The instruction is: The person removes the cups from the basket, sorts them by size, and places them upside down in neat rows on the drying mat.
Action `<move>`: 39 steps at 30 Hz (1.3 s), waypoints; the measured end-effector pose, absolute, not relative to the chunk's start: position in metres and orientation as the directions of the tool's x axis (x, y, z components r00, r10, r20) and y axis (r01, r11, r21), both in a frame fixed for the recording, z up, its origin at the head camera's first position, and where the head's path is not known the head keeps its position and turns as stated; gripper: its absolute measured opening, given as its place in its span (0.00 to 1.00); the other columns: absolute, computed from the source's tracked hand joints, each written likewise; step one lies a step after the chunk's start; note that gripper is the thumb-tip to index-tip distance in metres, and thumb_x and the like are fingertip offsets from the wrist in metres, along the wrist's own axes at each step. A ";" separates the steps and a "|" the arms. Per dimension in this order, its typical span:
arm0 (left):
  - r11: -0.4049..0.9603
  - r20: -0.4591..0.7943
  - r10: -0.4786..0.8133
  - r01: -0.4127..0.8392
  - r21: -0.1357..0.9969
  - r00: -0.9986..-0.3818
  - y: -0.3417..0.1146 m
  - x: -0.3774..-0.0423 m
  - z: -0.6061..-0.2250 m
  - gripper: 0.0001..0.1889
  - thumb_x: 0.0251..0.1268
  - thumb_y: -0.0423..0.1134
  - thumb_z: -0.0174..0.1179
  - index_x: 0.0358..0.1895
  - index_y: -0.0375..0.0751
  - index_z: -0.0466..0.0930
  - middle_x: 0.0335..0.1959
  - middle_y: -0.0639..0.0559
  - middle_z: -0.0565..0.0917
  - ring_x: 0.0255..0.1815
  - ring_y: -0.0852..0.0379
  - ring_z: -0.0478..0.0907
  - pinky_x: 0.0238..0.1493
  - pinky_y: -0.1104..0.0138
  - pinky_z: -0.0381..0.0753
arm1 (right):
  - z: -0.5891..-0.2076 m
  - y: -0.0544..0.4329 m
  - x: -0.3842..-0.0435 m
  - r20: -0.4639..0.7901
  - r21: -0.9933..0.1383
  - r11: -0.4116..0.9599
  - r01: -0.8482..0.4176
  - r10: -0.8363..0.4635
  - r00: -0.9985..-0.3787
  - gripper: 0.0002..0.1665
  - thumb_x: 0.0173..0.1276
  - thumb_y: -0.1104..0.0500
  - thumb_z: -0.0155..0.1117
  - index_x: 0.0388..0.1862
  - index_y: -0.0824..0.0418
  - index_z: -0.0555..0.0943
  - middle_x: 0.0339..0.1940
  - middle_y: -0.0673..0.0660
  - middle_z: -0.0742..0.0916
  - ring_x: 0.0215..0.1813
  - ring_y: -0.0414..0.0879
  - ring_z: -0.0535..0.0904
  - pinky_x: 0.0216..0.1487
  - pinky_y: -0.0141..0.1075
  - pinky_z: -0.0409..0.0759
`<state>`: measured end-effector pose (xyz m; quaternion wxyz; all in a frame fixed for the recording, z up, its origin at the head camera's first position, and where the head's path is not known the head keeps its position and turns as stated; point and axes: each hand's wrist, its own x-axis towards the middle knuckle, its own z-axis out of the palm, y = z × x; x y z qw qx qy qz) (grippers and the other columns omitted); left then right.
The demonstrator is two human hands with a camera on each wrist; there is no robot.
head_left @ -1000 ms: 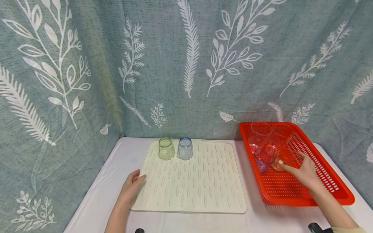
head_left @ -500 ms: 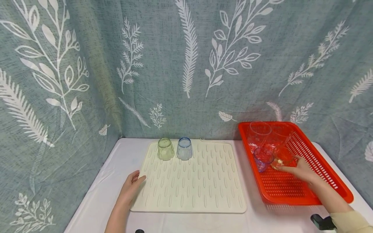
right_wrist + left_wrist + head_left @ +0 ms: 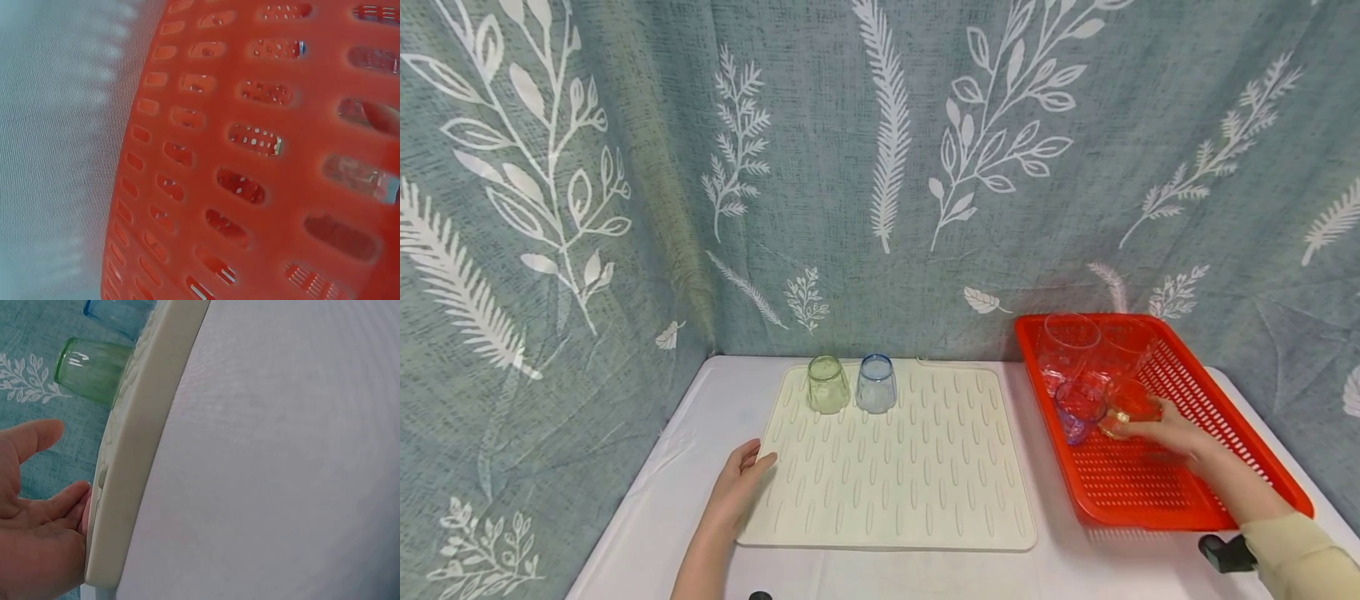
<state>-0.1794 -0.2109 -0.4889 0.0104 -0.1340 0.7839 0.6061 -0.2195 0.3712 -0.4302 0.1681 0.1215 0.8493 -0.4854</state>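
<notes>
In the head view my right hand (image 3: 1172, 432) reaches into the red basket (image 3: 1150, 518) and grips a yellow glass (image 3: 1126, 408), thumb on its near side and fingers at its right. A purple glass (image 3: 1079, 408) stands just left of it. Behind them are two larger clear glasses (image 3: 1070, 342). My left hand (image 3: 743, 479) rests by the left edge of the cream drying mat (image 3: 895, 483), its fingers relaxed. The right wrist view is filled by the slotted basket wall (image 3: 206, 137), which hides most of that hand.
Towards the mat's back left, a green glass (image 3: 828, 385) and a blue glass (image 3: 876, 383) stand side by side. The white table (image 3: 658, 475) runs back to a patterned curtain (image 3: 820, 167).
My right hand has moved in from the right side and closed around the yellow glass in the basket. The left hand stays by the mat.
</notes>
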 end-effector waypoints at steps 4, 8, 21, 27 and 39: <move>0.236 -0.180 -0.204 -0.227 0.945 -0.962 -0.211 -0.180 -0.489 0.36 0.72 0.40 0.53 0.74 0.24 0.47 0.69 0.29 0.59 0.66 0.39 0.59 0.66 0.52 0.59 | -0.431 0.371 -0.221 -0.402 -0.797 0.480 0.367 0.033 -0.915 0.66 0.67 0.48 0.64 0.72 0.75 0.24 0.69 0.81 0.47 0.66 0.77 0.54 0.63 0.66 0.64; 0.237 -0.178 -0.203 -0.225 0.945 -0.963 -0.211 -0.180 -0.489 0.36 0.72 0.40 0.53 0.74 0.24 0.47 0.69 0.29 0.59 0.67 0.38 0.58 0.66 0.51 0.59 | -0.432 0.371 -0.221 -0.391 -0.821 0.444 0.359 0.022 -0.920 0.65 0.67 0.49 0.65 0.73 0.73 0.26 0.70 0.80 0.49 0.66 0.74 0.58 0.63 0.61 0.68; 0.233 -0.179 -0.200 -0.225 0.946 -0.963 -0.211 -0.181 -0.492 0.36 0.72 0.39 0.53 0.74 0.24 0.47 0.69 0.29 0.59 0.66 0.39 0.59 0.65 0.53 0.60 | -0.436 0.373 -0.223 -0.386 -0.826 0.433 0.361 0.032 -0.922 0.60 0.70 0.52 0.62 0.73 0.74 0.28 0.69 0.81 0.49 0.65 0.75 0.58 0.62 0.59 0.70; 0.232 -0.184 -0.203 -0.230 0.945 -0.962 -0.211 -0.181 -0.492 0.37 0.72 0.40 0.53 0.74 0.25 0.46 0.69 0.29 0.59 0.67 0.39 0.59 0.66 0.52 0.60 | -0.438 0.374 -0.223 -0.374 -0.826 0.439 0.352 0.039 -0.926 0.57 0.71 0.53 0.61 0.72 0.75 0.30 0.68 0.81 0.51 0.65 0.75 0.59 0.58 0.53 0.76; 0.234 -0.187 -0.205 -0.234 0.944 -0.961 -0.211 -0.181 -0.492 0.36 0.72 0.40 0.53 0.74 0.25 0.46 0.70 0.29 0.58 0.67 0.38 0.59 0.67 0.51 0.60 | -0.438 0.378 -0.222 -0.322 -0.856 0.409 0.315 0.056 -0.945 0.56 0.71 0.49 0.61 0.73 0.76 0.36 0.68 0.80 0.55 0.62 0.73 0.66 0.51 0.48 0.81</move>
